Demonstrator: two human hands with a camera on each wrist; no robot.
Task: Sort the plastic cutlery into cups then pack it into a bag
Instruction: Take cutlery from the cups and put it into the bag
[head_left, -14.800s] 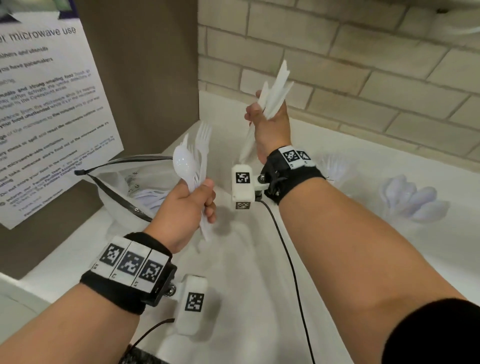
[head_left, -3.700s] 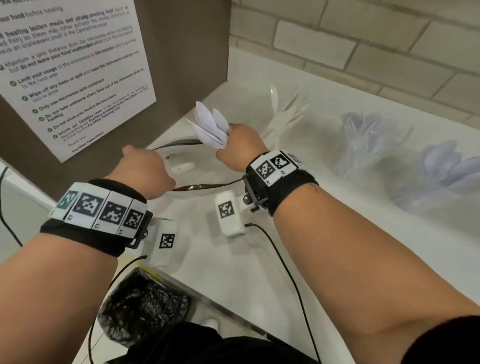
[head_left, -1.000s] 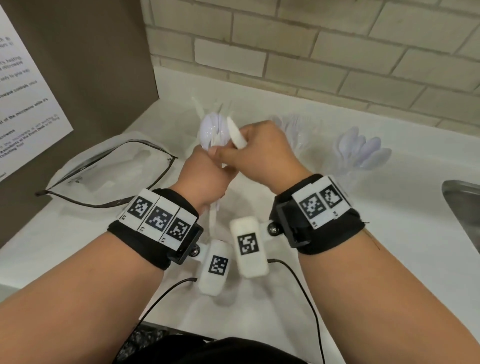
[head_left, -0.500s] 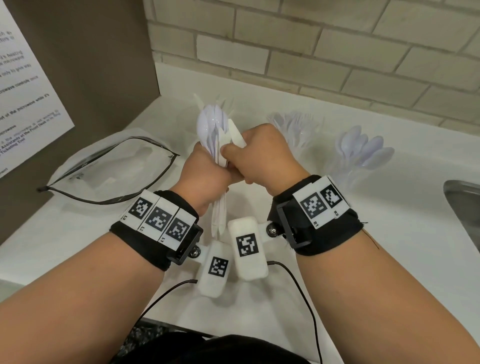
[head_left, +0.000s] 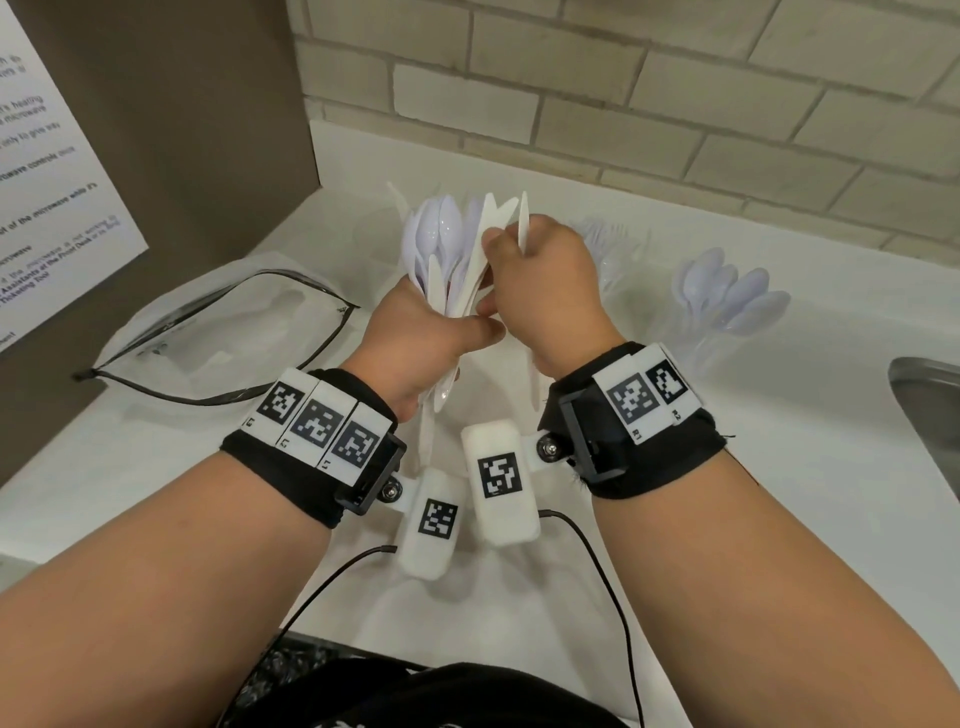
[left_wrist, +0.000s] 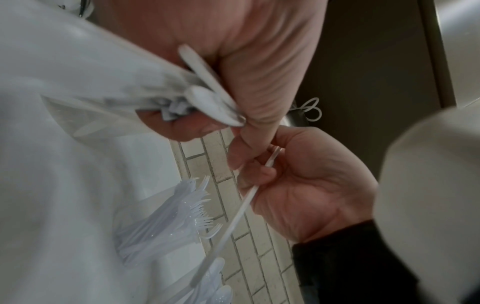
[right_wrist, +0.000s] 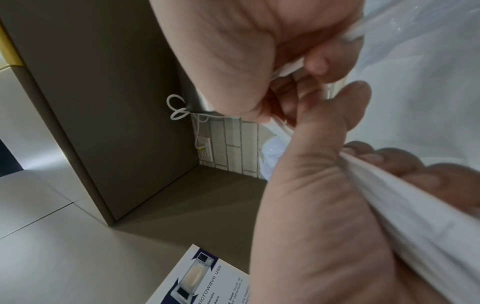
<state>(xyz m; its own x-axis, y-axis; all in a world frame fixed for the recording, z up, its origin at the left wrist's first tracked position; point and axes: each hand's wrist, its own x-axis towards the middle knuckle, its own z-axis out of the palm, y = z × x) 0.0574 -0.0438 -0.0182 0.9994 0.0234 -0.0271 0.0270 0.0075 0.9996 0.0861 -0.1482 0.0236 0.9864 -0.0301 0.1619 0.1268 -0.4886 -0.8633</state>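
My left hand (head_left: 441, 332) grips a bundle of white plastic cutlery (head_left: 441, 254), spoons and knives, upright by the handles above the counter. Right beside it my right hand (head_left: 501, 260) grips a single white knife (head_left: 522, 221), blade up, close against the bundle. In the left wrist view the knife (left_wrist: 233, 216) runs through the right hand's (left_wrist: 262, 172) curled fingers. A clear bag (head_left: 208, 332) lies open on the counter at the left. A clear cup of forks (head_left: 608, 249) and a clear cup of spoons (head_left: 727, 296) stand behind at the right.
The white counter (head_left: 727, 467) ends at a brick wall behind. A brown cabinet side with a paper notice (head_left: 52, 182) closes off the left. A metal sink rim (head_left: 930, 405) shows at the right edge. Cables hang from both wrist cameras.
My right hand has drawn one knife up and slightly away from the bundle. The left hand still holds the bundle in about the same place.
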